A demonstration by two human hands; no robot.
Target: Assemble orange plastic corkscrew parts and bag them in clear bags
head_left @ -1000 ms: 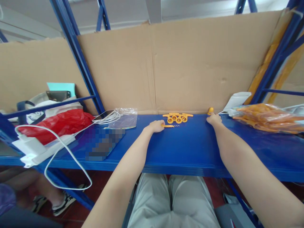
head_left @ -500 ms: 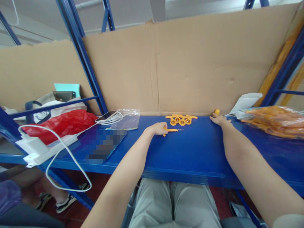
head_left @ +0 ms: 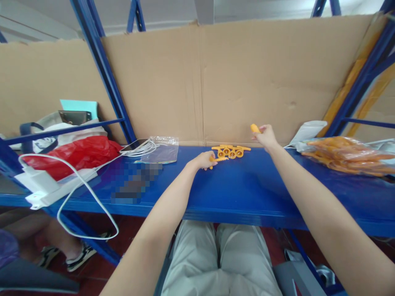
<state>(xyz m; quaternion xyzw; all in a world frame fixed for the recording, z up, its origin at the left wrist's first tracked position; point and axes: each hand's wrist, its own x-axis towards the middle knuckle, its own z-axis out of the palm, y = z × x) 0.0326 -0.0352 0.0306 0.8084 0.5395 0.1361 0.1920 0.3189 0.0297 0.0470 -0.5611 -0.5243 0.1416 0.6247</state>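
Over the blue shelf top, my left hand (head_left: 204,160) is closed on the handle of a yellow corkscrew (head_left: 221,159). Its ribbed shaft points right, and the tip is hard to make out against the parts behind. My right hand (head_left: 267,136) is raised in front of the cardboard, fingers closed on a short yellow tube-like piece (head_left: 255,128) that angles up to the left. Between the hands, near the cardboard, sits a row of several yellow plastic pieces (head_left: 233,153) with round hollow ends facing me and crossbars behind.
On the right lies a clear bag of orange pieces (head_left: 342,150) beside a white packet (head_left: 309,132). To the left are a clear plastic pouch (head_left: 162,150), white cable, a red bag (head_left: 74,154) and a white power strip (head_left: 61,193). Cardboard (head_left: 247,82) walls the back.
My right hand has lifted off the shelf near the bag and moved left, carrying the yellow tube-like piece. My left hand keeps hold of the corkscrew. The view has shifted slightly.
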